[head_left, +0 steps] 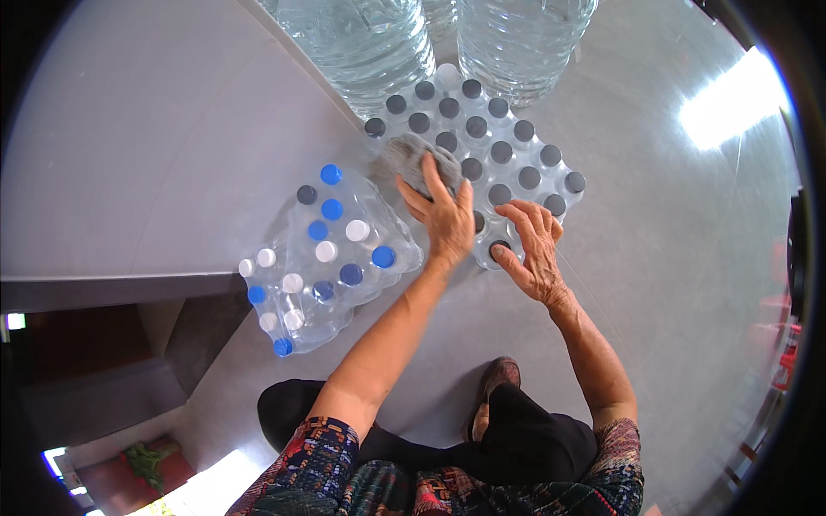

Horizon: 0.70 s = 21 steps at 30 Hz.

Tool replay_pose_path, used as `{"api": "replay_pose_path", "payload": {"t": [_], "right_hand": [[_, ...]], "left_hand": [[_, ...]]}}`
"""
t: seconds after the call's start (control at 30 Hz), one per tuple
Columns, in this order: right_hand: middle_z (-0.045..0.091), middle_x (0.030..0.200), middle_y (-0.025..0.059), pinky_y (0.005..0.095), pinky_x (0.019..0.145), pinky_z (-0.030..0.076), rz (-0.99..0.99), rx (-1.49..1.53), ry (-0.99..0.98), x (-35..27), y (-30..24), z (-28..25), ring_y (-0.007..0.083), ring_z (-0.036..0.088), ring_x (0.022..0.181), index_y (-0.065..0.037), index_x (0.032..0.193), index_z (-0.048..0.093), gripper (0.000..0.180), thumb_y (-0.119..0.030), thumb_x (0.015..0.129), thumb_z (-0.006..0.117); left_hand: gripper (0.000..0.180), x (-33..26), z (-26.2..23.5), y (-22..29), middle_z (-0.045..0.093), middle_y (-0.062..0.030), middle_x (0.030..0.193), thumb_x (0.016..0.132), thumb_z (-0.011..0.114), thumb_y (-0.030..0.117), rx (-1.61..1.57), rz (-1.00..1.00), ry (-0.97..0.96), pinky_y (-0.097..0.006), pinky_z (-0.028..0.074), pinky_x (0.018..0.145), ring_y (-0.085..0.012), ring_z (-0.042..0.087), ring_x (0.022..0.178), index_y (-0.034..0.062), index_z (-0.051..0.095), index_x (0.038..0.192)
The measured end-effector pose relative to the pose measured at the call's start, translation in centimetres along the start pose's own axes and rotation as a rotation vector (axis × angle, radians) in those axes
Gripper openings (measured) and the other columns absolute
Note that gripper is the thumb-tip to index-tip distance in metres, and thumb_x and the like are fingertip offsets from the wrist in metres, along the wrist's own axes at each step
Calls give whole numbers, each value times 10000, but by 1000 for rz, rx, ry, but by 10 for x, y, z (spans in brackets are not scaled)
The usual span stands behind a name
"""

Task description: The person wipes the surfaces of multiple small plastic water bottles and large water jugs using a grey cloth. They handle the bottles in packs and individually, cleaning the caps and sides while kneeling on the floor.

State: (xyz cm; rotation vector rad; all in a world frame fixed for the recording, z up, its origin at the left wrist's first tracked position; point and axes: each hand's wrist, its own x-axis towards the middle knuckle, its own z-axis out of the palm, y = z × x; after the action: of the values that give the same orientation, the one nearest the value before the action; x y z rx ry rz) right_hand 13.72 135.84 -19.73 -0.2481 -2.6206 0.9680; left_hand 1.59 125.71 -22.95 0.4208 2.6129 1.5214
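Observation:
A crumpled grey cloth (404,163) lies under my left hand (449,225), whose fingers are closed over it. Cloth and hand rest on the left side of a shrink-wrapped pack of bottles with dark grey caps (502,152). My right hand (540,258) is at the near right edge of this pack. Its fingers are apart and bent, with the thumb by a dark cap at the near corner and the fingertips at the wrap. To the left stands a second wrapped pack of bottles (357,268), its caps blue, white and one dark.
Large clear water jugs (516,43) stand behind the dark-capped pack. A pale cabinet or counter (163,146) fills the left side, close to both packs. My shoe (499,378) is on the grey floor (671,284). Red objects (785,361) are at the right rim.

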Motion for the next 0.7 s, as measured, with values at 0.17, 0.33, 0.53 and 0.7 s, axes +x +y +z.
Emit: {"api": "replay_pose_path", "payload": {"t": [0.17, 0.33, 0.53, 0.7], "right_hand": [[515, 1221, 84, 397, 998, 219, 40, 128, 13, 0, 2, -3, 251, 422, 1174, -106, 1214, 521, 495, -411, 828, 575], [546, 1189, 57, 371, 1014, 224, 128, 278, -1, 0, -1, -6, 213, 453, 1151, -103, 1205, 526, 427, -357, 862, 539], [554, 1186, 110, 410, 992, 314, 303, 355, 245, 7, -12, 2, 266, 499, 1099, -69, 1262, 467, 473, -160, 819, 606], [504, 1191, 187, 448, 923, 370, 23, 44, 459, 22, -42, -9, 350, 457, 1136, -47, 1232, 501, 485, -131, 774, 636]], "left_hand": [[754, -58, 11, 17, -151, -370, 1424, 926, 526, 323, -74, -34, -103, -562, 134, 1079, -555, -2, 1320, 164, 54, 1491], [958, -99, 3, 18, -61, -348, 1382, 827, 672, 173, 20, 50, -302, -541, 219, 1067, -535, 135, 1270, 149, -28, 1481], [953, -119, -13, 36, 97, -312, 1331, 716, 720, 118, 58, 104, -470, -514, 237, 1076, -482, 137, 1259, 107, 151, 1481], [613, -72, -48, 71, 279, -96, 1462, 910, 398, 194, -1062, -308, -530, -382, 265, 1090, -233, 305, 1331, 115, 202, 1486]]}}
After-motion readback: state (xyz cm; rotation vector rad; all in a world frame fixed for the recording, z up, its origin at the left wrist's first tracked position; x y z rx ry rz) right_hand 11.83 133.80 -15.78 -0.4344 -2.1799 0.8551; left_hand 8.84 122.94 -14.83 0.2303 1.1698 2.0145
